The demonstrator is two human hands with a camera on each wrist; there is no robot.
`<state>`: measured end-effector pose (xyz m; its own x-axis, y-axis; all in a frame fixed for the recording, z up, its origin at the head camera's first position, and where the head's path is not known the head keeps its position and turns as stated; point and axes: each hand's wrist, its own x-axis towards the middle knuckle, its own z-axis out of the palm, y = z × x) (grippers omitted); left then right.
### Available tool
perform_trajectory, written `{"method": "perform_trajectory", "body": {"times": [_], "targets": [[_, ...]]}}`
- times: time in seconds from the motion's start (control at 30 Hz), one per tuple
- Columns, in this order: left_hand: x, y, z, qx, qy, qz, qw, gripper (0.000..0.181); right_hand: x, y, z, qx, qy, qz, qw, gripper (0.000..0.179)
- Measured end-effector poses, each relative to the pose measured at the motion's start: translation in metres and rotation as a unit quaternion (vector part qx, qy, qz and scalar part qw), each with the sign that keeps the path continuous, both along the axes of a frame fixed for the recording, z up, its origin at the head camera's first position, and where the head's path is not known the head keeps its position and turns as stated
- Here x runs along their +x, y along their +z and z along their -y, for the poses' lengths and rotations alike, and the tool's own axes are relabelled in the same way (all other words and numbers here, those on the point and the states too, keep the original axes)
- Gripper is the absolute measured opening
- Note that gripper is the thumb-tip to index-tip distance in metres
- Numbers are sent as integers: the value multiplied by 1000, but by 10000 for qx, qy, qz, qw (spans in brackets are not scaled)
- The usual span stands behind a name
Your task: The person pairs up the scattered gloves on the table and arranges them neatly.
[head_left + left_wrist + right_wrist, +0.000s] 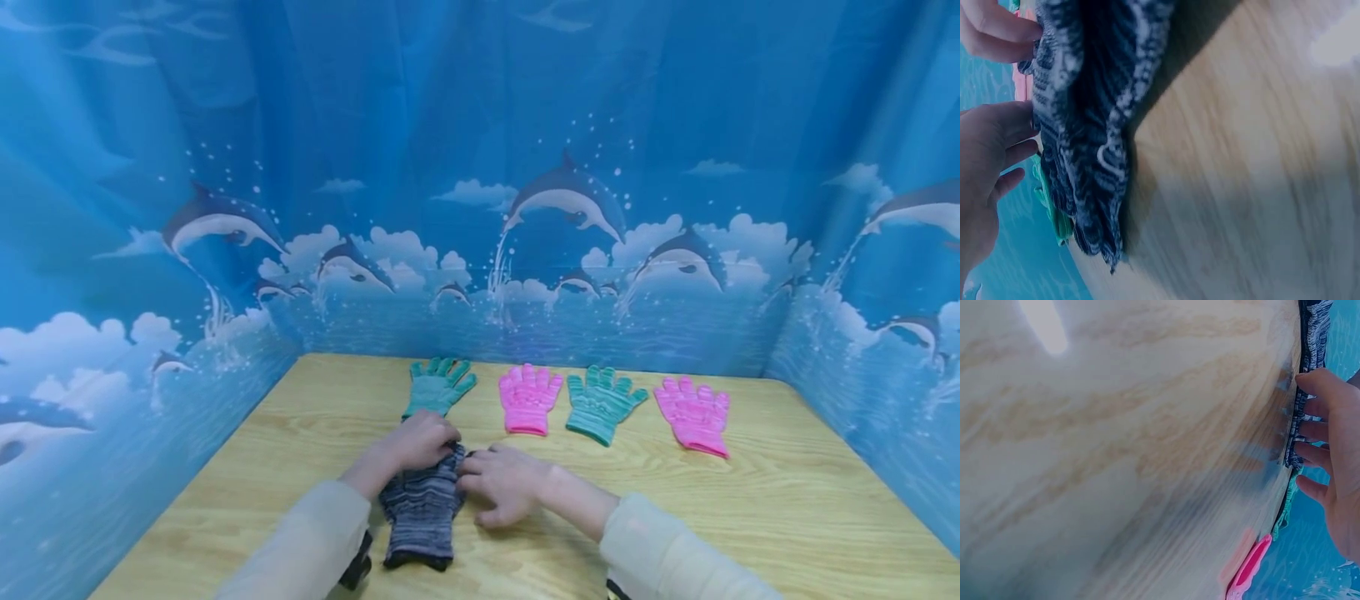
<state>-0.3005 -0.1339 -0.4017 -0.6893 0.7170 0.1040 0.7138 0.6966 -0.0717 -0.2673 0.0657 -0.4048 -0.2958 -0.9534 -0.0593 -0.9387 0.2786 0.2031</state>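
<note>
A grey-and-black striped knit glove (423, 508) lies on the near part of the table, its dark cuff toward me. My left hand (423, 439) curls over its far end and pinches the fabric there, covering much of the glove's fingers. At the glove's right side, the fingertips of my right hand (510, 483) touch its edge, with the thumb held apart. The left wrist view shows the striped knit (1097, 156) close up, with a fold along it. In the right wrist view, the spread fingers (1313, 431) meet the glove's edge.
Along the far side lie a teal glove (435, 392), a pink glove (528, 400), a second teal glove (602, 404) and another pink glove (693, 417). Behind the wooden table (787, 517) hangs a blue dolphin-print curtain (450, 108), which also runs along both sides.
</note>
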Motion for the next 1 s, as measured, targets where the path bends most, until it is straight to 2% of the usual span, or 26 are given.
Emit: {"method": "perform_trajectory", "body": {"times": [0.23, 0.33, 0.5, 0.63, 0.77, 0.9, 1.0], "targets": [[1, -1, -5, 125, 252, 161, 9995, 15, 0, 0, 0, -27, 37, 94, 9999, 50], [2, 1, -6, 322, 237, 81, 9992, 15, 0, 0, -1, -52, 74, 71, 9999, 49], [1, 5, -9, 539, 16, -19, 9985, 14, 2, 1, -4, -29, 25, 45, 10000, 50], [-1, 1, -12, 382, -122, -5, 9992, 12, 4, 1, -4, 1, -159, 79, 9998, 53], [-3, -7, -14, 127, -63, 42, 9999, 10, 5, 0, -4, 35, -247, 139, 9996, 54], [-4, -11, -13, 129, -115, -332, 9993, 5, 4, 0, -5, 92, -251, 208, 9994, 52], [-4, -11, -12, 208, -336, -705, 9967, 5, 3, 1, -6, 93, -241, 213, 9994, 51]]}}
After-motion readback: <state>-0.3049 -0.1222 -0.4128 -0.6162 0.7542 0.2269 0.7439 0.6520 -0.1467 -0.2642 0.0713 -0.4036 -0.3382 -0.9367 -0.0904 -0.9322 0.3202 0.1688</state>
